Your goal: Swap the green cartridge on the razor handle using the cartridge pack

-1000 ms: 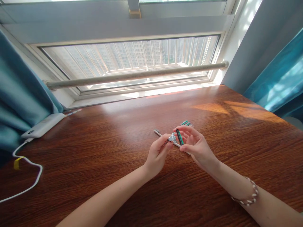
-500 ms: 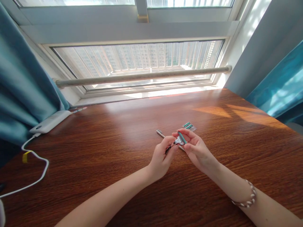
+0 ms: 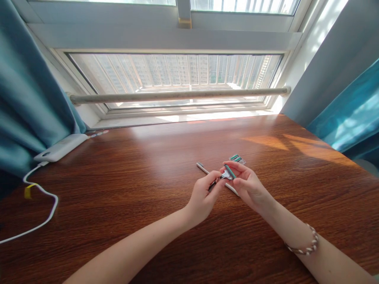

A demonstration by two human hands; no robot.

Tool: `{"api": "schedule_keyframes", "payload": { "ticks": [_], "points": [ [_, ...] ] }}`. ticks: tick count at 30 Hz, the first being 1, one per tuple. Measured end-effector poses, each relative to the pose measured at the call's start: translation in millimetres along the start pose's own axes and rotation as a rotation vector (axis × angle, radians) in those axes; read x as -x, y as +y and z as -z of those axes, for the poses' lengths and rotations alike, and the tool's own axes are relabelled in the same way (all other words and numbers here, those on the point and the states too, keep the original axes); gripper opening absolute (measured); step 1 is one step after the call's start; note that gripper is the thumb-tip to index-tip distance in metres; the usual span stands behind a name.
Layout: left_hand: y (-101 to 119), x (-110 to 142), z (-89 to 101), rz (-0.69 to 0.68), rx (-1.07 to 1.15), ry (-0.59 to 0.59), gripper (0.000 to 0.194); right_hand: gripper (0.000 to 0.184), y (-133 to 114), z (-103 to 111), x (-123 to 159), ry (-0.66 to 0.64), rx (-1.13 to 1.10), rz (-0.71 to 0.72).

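L hand pinching razor handle; R hand gripping blade cartridge by ends. Chg: cartridge, prev. apart, now against metal neck; prob. joining, lock unclear. Spares pack 1 o'clock of hands. White stick mid-part hidden.

Three narrow green-and-black razor cartridges, one silver-and-black razor handle, one clear plastic tray, one slim white stick, one flat white device, one white cable.

Both hands pinch, fingertips nearly meeting.
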State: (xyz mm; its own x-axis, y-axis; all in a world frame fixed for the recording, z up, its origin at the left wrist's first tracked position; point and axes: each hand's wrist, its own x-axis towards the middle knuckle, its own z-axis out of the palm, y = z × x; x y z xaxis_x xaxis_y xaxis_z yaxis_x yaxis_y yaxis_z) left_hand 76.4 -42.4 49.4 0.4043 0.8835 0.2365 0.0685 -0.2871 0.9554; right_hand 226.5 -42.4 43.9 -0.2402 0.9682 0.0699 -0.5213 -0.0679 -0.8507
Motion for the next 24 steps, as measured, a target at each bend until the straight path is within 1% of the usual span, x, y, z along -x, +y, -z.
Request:
{"api": "schedule_keyframes", "payload": {
  "ticks": [4,7,9,11,14,17,20,22,24],
  "points": [
    [2,-1,0.4,0.016,0.052,0.017,0.019,0.043,1,1,-1,-0.017,0.003,0.015],
    [5,-2,0.3,0.061,0.116,0.085,0.017,0.045,4,-1,0,-0.003,0.005,0.019],
    [6,-3,-0.3,0.108,0.212,0.134,0.023,0.046,9,-4,1,-0.012,0.018,0.017],
    [6,-5,-0.8,0.190,0.376,0.146,0.029,0.044,13,-7,2,-0.025,0.068,0.049],
    [4,-8,-0.5,0.337,0.644,0.108,0.027,0.043,17,-8,3,0.012,0.255,0.126],
    [5,-10,0.7,0.416,0.786,0.064,0.028,0.043,14,-5,3,0.116,0.572,0.266],
    [5,-10,1.6,0.426,0.841,0.042,0.024,0.042,8,-4,4,0.173,0.801,0.406],
    [4,-10,1.8,0.402,0.856,0.057,0.022,0.042,5,-5,5,0.176,0.871,0.449],
    [1,-10,1.9,0.377,0.868,0.081,0.026,0.042,3,-6,6,0.180,0.908,0.479]
  ]
}}
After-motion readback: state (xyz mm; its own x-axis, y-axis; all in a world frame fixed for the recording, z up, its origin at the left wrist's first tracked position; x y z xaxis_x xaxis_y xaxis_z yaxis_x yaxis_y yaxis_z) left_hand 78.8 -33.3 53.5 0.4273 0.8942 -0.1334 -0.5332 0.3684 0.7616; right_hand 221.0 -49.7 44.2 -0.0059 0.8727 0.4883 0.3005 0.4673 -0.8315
